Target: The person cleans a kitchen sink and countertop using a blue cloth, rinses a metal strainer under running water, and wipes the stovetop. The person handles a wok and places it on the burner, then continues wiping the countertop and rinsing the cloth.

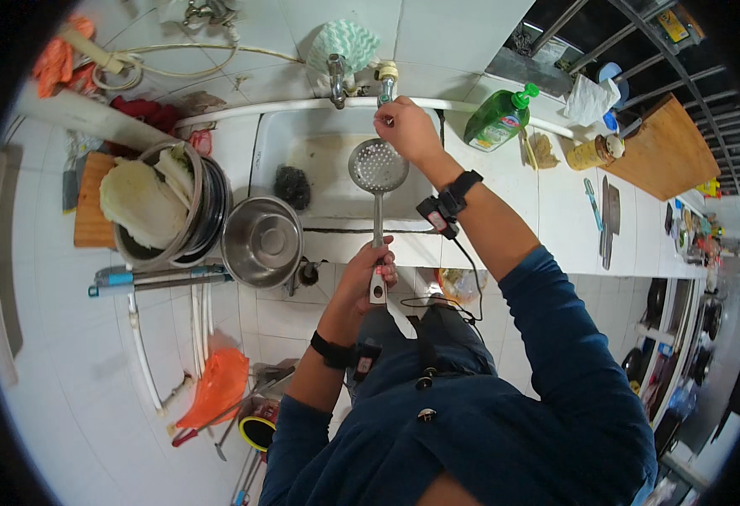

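Observation:
My left hand [370, 269] grips the long metal handle of a perforated skimmer [379, 166]. Its round bowl is held over the white sink [351, 224], below the taps. My right hand [411, 129] is raised above the bowl with fingers curled, right by the right-hand tap [387, 82]. Whether the fingers touch that tap or pinch anything cannot be made out. To the left, a second metal tap [336, 82] has a green-and-white striped cloth [343, 45] behind it. A dark scouring pad [292, 187] lies at the sink's left side.
Left of the sink are a steel bowl [262, 241] and stacked basins with a cabbage [139, 202] on top. On the right counter stand a green pump bottle [499, 120], a cleaver [610, 215], a peeler [593, 203] and a leaning wooden board [673, 148]. A cable hangs from my right wrist strap.

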Available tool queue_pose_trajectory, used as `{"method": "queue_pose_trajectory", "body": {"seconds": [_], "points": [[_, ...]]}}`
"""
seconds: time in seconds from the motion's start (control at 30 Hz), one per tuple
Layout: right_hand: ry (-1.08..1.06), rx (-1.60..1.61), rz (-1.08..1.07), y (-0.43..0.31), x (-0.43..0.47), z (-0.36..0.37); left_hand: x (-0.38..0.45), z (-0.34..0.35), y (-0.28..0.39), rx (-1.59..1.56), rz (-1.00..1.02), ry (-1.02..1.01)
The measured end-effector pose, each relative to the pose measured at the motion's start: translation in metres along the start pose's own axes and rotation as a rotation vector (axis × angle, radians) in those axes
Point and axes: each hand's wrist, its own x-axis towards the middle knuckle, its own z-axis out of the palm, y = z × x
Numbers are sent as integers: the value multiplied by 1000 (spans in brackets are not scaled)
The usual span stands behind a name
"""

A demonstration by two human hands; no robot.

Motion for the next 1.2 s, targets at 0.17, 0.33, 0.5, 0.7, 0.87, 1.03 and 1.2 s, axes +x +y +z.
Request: {"method": "queue_pose_trajectory", "body": {"seconds": [0.17,0.33,0.5,0.7,0.87,1.03,1.2], "points": [[104,36,164,19,-3,-20,9,-2,27,82,-79,18],[33,199,263,55,-32,-19,15,-6,37,74,-144,-46],[150,-172,537,156,-98,-42,21,-15,42,-19,-214,-58],[429,-527,976,296,-103,-121,28,-9,40,69,-190,-2],[294,-470,1231,390,-98,-115,38,11,27,146,-156,248],[594,-541,1094,422,-115,-152,42,18,23,99,-123,180],[603,-159,696,288,-142,-158,50,20,21,29,-109,200]]}}
